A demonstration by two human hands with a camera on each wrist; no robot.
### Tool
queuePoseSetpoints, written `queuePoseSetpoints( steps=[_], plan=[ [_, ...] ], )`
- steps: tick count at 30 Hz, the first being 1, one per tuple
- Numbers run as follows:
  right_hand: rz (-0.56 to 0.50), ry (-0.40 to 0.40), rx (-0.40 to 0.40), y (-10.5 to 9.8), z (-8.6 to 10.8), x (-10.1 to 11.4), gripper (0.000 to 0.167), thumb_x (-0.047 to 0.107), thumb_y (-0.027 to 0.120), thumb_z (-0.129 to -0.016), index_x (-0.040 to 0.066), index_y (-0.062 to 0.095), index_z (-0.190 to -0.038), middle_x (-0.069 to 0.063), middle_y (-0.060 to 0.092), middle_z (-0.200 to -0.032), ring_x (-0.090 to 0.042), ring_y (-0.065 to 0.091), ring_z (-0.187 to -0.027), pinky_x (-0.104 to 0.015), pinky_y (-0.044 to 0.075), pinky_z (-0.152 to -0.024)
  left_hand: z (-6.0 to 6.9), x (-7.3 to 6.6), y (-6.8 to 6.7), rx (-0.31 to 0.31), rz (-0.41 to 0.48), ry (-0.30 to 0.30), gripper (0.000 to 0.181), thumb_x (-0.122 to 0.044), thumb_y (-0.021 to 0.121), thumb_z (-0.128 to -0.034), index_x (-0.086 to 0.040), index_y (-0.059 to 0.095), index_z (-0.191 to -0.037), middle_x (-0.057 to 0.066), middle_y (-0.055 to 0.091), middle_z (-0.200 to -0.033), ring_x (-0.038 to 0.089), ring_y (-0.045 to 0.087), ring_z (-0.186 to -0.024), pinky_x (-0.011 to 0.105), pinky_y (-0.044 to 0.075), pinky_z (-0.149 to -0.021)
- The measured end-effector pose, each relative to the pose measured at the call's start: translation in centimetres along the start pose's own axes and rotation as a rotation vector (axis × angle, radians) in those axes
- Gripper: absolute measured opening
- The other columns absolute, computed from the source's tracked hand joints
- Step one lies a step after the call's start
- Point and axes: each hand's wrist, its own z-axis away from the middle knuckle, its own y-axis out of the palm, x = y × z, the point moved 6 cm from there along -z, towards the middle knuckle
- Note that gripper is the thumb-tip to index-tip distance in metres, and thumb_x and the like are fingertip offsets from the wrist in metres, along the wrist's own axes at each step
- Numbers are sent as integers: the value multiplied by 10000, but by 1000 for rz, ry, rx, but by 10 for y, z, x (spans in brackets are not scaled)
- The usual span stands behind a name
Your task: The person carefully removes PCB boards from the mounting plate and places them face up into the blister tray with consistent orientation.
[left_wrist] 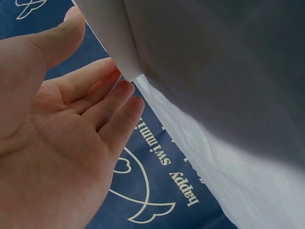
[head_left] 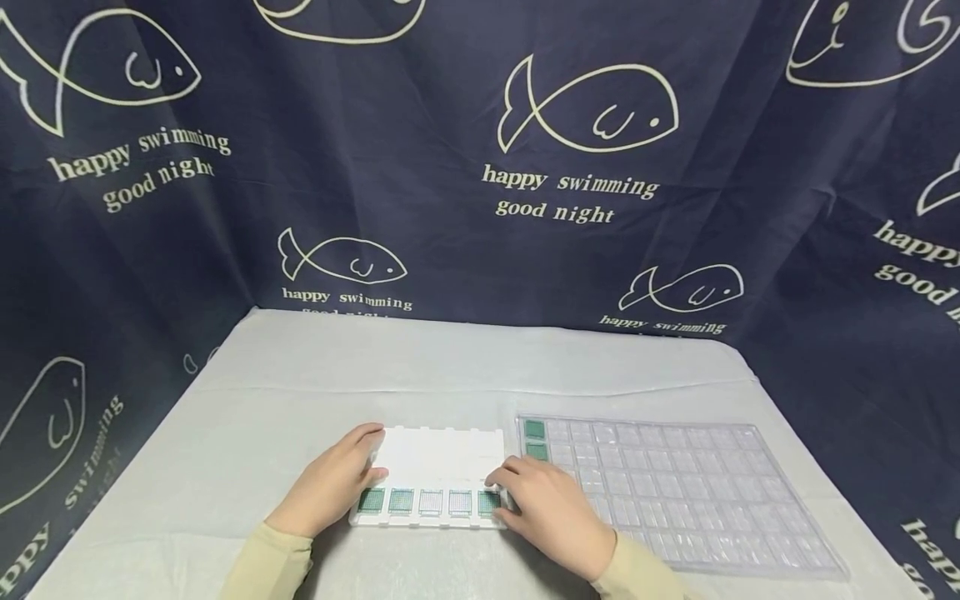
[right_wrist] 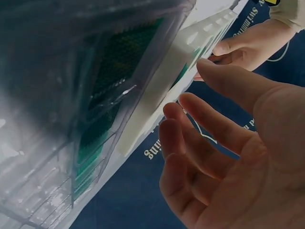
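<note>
A white tray (head_left: 438,454) lies on the table in the head view, with a row of square pieces along its near side; the rightmost is a green piece (head_left: 489,502). My left hand (head_left: 333,479) rests at the tray's left edge, fingers loosely bent and thumb apart. In the left wrist view that hand (left_wrist: 71,124) has its fingertips against the white edge. My right hand (head_left: 551,512) is at the tray's right edge, its thumb beside the green piece. The right wrist view shows this hand (right_wrist: 238,138) with bent, spread fingers and nothing visible between them; exact fingertip contact is unclear.
Right of the white tray lies a large clear compartment tray (head_left: 675,492), with green pieces (head_left: 535,429) in its far left compartments. A white cloth (head_left: 420,354) covers the table. Dark blue fabric (head_left: 450,208) with fish drawings hangs behind and at both sides.
</note>
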Motion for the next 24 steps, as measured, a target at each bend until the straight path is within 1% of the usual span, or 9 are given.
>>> queuePoseSetpoints(
  steps=[5, 13, 19, 24],
  plan=[
    [0, -14, 26, 1, -2, 1, 324, 304, 888, -772, 178, 758, -1042, 77, 721, -963, 1, 495, -744, -159, 482, -596, 0, 0, 0, -6, -15, -2, 579, -230, 762, -906, 63, 580, -1371, 167, 571, -1462, 341, 594, -1327, 480, 515, -1118],
    [-1, -32, 18, 1, -4, 1, 315, 315, 890, -770, 198, 752, -1028, 92, 718, -973, -15, 519, -764, -213, 528, -642, 0, -2, -2, -28, -16, 3, 568, -207, 777, -889, 52, 591, -1359, 153, 586, -1443, 333, 609, -1307, 474, 535, -1090],
    [-23, -37, 29, 2, -6, -1, 300, 297, 894, -771, 192, 765, -1021, 84, 729, -977, -8, 520, -762, -183, 517, -632, -1, -1, -1, -11, -22, -12, 581, -225, 770, -897, 57, 582, -1368, 163, 575, -1456, 341, 601, -1319, 479, 529, -1102],
    [-18, -42, 48, 5, -6, -1, 308, 312, 890, -774, 193, 765, -1029, 95, 722, -991, -8, 542, -780, -242, 582, -705, -2, 0, -1, -4, -21, -23, 584, -231, 767, -898, 55, 579, -1371, 157, 575, -1458, 338, 599, -1322, 481, 525, -1106]
  ],
)
